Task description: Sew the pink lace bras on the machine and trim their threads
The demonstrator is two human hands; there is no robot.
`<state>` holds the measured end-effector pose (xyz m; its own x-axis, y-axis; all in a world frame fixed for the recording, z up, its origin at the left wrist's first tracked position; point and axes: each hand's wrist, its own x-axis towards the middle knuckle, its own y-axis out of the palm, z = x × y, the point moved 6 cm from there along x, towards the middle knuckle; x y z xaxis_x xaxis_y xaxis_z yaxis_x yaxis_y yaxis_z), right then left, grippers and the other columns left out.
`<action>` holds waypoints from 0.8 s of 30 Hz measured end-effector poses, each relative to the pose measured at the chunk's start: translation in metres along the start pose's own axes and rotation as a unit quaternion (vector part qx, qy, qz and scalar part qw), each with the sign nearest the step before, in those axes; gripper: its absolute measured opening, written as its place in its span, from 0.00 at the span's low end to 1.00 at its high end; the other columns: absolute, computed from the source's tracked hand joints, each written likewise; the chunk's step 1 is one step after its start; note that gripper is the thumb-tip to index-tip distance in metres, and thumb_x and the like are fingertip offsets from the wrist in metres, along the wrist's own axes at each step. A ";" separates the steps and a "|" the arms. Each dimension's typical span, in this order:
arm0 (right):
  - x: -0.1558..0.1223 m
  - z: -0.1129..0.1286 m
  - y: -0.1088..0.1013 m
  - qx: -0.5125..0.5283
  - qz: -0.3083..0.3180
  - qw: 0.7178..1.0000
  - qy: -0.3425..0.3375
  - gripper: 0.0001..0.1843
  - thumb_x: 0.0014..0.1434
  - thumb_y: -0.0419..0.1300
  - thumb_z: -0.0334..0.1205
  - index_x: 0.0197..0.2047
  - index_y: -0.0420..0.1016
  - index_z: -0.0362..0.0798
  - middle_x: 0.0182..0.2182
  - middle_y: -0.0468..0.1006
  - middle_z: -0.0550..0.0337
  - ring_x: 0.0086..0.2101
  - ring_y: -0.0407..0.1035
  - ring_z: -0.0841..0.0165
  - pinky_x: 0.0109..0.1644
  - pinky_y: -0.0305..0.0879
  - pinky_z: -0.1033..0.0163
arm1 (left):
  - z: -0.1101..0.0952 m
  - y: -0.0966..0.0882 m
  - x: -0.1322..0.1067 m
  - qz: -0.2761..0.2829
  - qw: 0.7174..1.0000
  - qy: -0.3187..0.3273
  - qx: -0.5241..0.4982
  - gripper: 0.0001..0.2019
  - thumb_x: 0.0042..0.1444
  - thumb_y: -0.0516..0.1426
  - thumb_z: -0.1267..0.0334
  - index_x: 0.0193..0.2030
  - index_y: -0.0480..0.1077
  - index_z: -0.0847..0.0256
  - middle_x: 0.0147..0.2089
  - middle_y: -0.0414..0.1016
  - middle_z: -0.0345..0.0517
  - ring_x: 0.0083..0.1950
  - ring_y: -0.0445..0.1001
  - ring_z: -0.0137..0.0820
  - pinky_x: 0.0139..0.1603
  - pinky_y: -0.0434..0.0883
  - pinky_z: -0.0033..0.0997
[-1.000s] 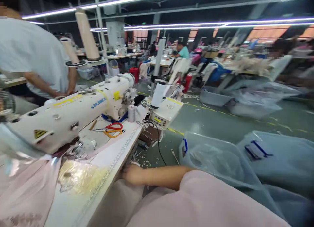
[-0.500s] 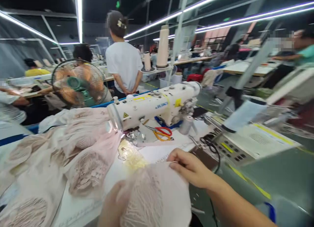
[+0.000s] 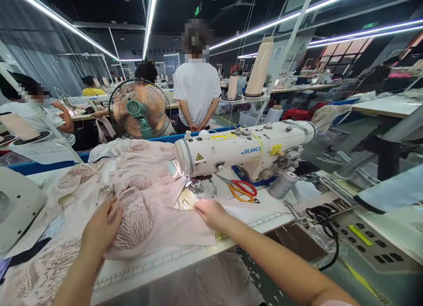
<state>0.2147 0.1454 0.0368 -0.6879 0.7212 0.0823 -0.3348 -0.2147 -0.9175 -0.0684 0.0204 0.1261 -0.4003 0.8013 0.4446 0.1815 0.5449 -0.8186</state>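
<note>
A pale pink lace-cupped garment lies spread over the front of the worktable. My left hand is closed on its left side, thumb and fingers gripping beside the rounded lace cup. With its fingers pinched together, my right hand holds the garment's far right edge, just in front of the needle area of a white sewing machine. The needle end hangs over the cloth, partly hidden by its glare. Orange-and-red-handled scissors lie under the machine arm, beside a grey thread cone.
More pink lace garments are heaped left of the machine. A measuring tape runs along the table's front edge. A fan and a standing person are behind. At right are a control box and a black cable.
Both hands have carried the garment forward from close to me onto the table by the needle area. My left hand has moved left along it. The view has turned left.
</note>
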 end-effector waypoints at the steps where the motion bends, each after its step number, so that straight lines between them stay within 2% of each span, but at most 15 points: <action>1: 0.007 0.003 0.003 -0.017 -0.013 1.000 0.009 0.08 0.61 0.53 0.31 0.37 0.75 0.44 0.36 0.76 0.51 0.39 0.69 0.62 0.41 0.64 0.61 | -0.006 -0.004 0.000 -0.026 0.998 0.018 0.058 0.24 0.57 0.46 0.50 0.48 0.70 0.68 0.44 0.74 0.65 0.45 0.74 0.53 0.42 0.73 0.54; 2: 0.012 0.005 0.005 -0.033 -0.025 0.999 0.018 0.08 0.61 0.53 0.32 0.37 0.74 0.44 0.37 0.76 0.50 0.40 0.68 0.61 0.41 0.64 0.61 | -0.018 -0.006 -0.003 -0.051 0.995 0.038 0.082 0.24 0.59 0.45 0.51 0.49 0.69 0.68 0.44 0.73 0.66 0.46 0.73 0.53 0.44 0.72 0.55; 4: 0.018 0.009 0.007 -0.061 -0.045 0.996 0.035 0.09 0.63 0.52 0.33 0.38 0.74 0.45 0.38 0.75 0.49 0.41 0.67 0.60 0.42 0.64 0.60 | -0.054 0.006 -0.015 -0.061 0.991 0.114 0.043 0.20 0.61 0.44 0.55 0.48 0.68 0.66 0.44 0.73 0.61 0.47 0.73 0.47 0.47 0.72 0.50; 5: 0.019 0.010 0.007 -0.074 -0.055 0.995 0.041 0.09 0.63 0.52 0.33 0.39 0.73 0.45 0.39 0.75 0.48 0.43 0.66 0.60 0.42 0.64 0.60 | -0.076 0.020 -0.023 -0.033 0.985 0.172 -0.001 0.17 0.62 0.44 0.58 0.47 0.69 0.64 0.43 0.74 0.57 0.46 0.74 0.42 0.48 0.72 0.45; 7: 0.021 0.010 0.006 -0.098 -0.071 0.991 0.051 0.10 0.64 0.51 0.34 0.41 0.73 0.46 0.42 0.74 0.47 0.45 0.65 0.59 0.44 0.64 0.59 | -0.119 0.064 -0.041 0.087 0.955 0.278 -0.063 0.15 0.63 0.43 0.64 0.47 0.69 0.62 0.44 0.76 0.54 0.45 0.75 0.37 0.46 0.74 0.37; 8: 0.020 0.009 0.006 -0.109 -0.078 0.989 0.055 0.10 0.64 0.51 0.35 0.41 0.73 0.46 0.43 0.73 0.46 0.45 0.64 0.58 0.45 0.64 0.58 | -0.134 0.088 -0.049 0.145 0.937 0.309 -0.066 0.17 0.63 0.42 0.67 0.48 0.69 0.62 0.46 0.76 0.53 0.45 0.76 0.36 0.45 0.75 0.36; 10: 0.017 0.006 0.006 -0.127 -0.086 0.987 0.057 0.10 0.64 0.51 0.35 0.40 0.73 0.45 0.42 0.73 0.46 0.44 0.65 0.57 0.45 0.64 0.57 | -0.150 0.128 -0.056 0.190 0.921 0.333 -0.068 0.18 0.61 0.43 0.70 0.50 0.70 0.62 0.51 0.75 0.53 0.50 0.75 0.35 0.48 0.74 0.35; 12: 0.011 0.004 0.007 -0.136 -0.085 0.986 0.043 0.09 0.64 0.51 0.35 0.38 0.73 0.45 0.38 0.74 0.48 0.42 0.65 0.59 0.42 0.65 0.58 | -0.152 0.155 -0.054 0.198 0.920 0.332 -0.062 0.17 0.60 0.46 0.70 0.52 0.69 0.63 0.56 0.72 0.53 0.56 0.72 0.37 0.55 0.71 0.37; 15: -0.005 0.003 0.010 -0.134 -0.074 0.988 -0.005 0.09 0.63 0.52 0.37 0.37 0.73 0.47 0.37 0.74 0.53 0.40 0.66 0.63 0.42 0.66 0.62 | -0.141 0.173 -0.047 0.203 0.924 0.322 -0.038 0.18 0.58 0.50 0.67 0.54 0.68 0.67 0.59 0.70 0.58 0.59 0.68 0.43 0.58 0.68 0.44; 19: -0.034 0.004 0.015 -0.084 -0.098 0.989 -0.072 0.08 0.62 0.53 0.36 0.40 0.73 0.47 0.45 0.75 0.55 0.44 0.66 0.64 0.49 0.66 0.61 | -0.135 0.173 -0.040 0.210 0.924 0.320 -0.004 0.19 0.58 0.52 0.64 0.55 0.68 0.67 0.60 0.68 0.60 0.60 0.67 0.45 0.59 0.66 0.46; 24: -0.060 0.007 0.020 0.003 -0.152 0.981 -0.123 0.12 0.60 0.53 0.34 0.47 0.71 0.44 0.49 0.74 0.51 0.50 0.64 0.60 0.56 0.63 0.55 | -0.146 0.170 -0.034 0.209 0.925 0.315 0.046 0.21 0.60 0.52 0.62 0.56 0.68 0.71 0.59 0.69 0.62 0.58 0.67 0.48 0.57 0.66 0.47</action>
<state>0.2446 0.0935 0.0166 -0.6900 0.5723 0.4431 -0.5512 -0.0187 -0.8342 0.1069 0.1219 0.0247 0.2960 0.9376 0.1827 0.1140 0.1552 -0.9813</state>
